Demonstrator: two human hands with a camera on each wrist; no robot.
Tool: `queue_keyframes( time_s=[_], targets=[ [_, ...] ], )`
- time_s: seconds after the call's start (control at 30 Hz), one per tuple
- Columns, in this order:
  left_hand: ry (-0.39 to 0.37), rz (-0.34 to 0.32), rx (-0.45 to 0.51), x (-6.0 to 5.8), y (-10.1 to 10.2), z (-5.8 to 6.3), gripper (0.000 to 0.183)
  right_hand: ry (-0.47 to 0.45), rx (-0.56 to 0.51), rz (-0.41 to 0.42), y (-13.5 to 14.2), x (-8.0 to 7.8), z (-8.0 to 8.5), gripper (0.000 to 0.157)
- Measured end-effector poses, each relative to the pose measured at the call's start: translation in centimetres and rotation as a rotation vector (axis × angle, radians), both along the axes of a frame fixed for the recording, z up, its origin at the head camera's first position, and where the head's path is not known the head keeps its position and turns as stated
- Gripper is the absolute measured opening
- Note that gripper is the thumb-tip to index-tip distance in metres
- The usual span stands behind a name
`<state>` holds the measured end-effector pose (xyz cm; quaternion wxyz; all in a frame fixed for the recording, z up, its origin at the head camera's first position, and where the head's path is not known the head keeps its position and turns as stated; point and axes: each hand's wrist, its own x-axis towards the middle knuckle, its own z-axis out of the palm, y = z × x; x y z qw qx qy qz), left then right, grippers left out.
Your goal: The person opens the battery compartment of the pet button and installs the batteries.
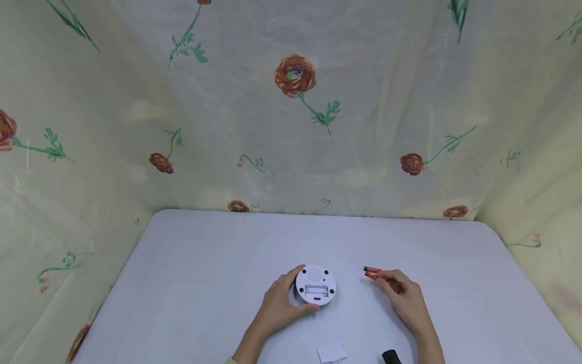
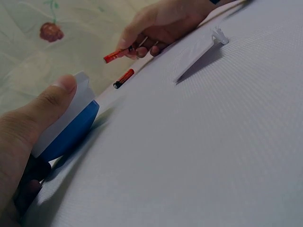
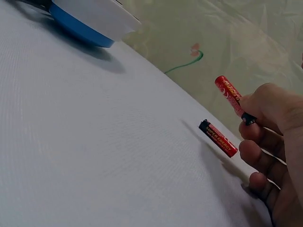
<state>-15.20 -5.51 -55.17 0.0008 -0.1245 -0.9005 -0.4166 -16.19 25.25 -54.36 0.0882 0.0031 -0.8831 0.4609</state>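
My left hand (image 1: 284, 302) grips a round white device (image 1: 325, 274) by its rim, thumb at the near edge and fingers at the far edge. Its underside faces up, showing speaker holes, dark feet and a battery compartment (image 1: 316, 291) with no batteries in it. The left wrist view shows the device's blue lower part (image 2: 75, 130). Between thumb and fingertips, my right hand (image 1: 406, 298) pinches a red AAA-looking battery (image 3: 232, 97) above the table. A second red and black battery (image 3: 218, 138) lies on the table close by the right fingertips.
A small white battery cover (image 1: 332, 353) with a clip lies near the front of the white table (image 1: 204, 273). Right of it, a black object (image 1: 391, 357) is cut off by the frame's lower edge. Flower-printed curtains (image 1: 227, 111) enclose the table's back and sides.
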Motion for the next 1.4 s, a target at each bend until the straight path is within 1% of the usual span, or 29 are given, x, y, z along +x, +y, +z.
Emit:
queue_keyframes(
  time_s=[0.1, 0.23, 0.37, 0.57, 0.7, 0.8, 0.97, 1.13, 1.3, 1.4],
  targets=[
    [-0.001, -0.001, 0.001, 0.0, 0.0, 0.0, 0.098, 0.007, -0.044, 0.001, -0.1, 0.1, 0.2, 0.018],
    [0.005, 0.001, 0.000, 0.1, 0.0, 0.0, 0.099, 0.023, -0.134, 0.002, -0.3, 0.1, 0.3, 0.020],
    [0.011, 0.002, 0.001, 0.1, 0.0, 0.0, 0.098, 0.021, -0.218, 0.023, -0.6, 0.0, 0.3, 0.022],
    [0.018, 0.001, -0.002, 0.1, -0.1, 0.0, 0.097, -0.007, -0.220, 0.042, -1.2, -0.2, 0.4, 0.026],
    [0.024, -0.007, 0.000, 0.0, 0.0, 0.0, 0.096, -0.005, -0.220, 0.035, -1.3, -0.3, 0.5, 0.025],
    [0.041, -0.007, -0.006, 0.0, 0.0, -0.1, 0.096, 0.006, -0.246, 0.048, -1.4, -0.3, 0.6, 0.023],
    [0.046, -0.001, -0.014, 0.0, -0.1, -0.2, 0.096, 0.008, -0.300, 0.098, -1.9, -0.3, 0.7, 0.023],
    [0.042, 0.005, -0.014, 0.0, -0.1, -0.2, 0.096, 0.000, -0.293, 0.152, -3.0, -0.2, 0.8, 0.023],
    [0.022, 0.004, -0.012, 0.0, 0.1, -0.2, 0.096, 0.037, -0.276, 0.222, -4.0, -0.1, 0.9, 0.019],
    [0.010, 0.004, -0.013, -0.1, 0.2, -0.1, 0.097, 0.042, -0.292, 0.239, -4.5, 0.0, 1.1, 0.016]
  ],
)
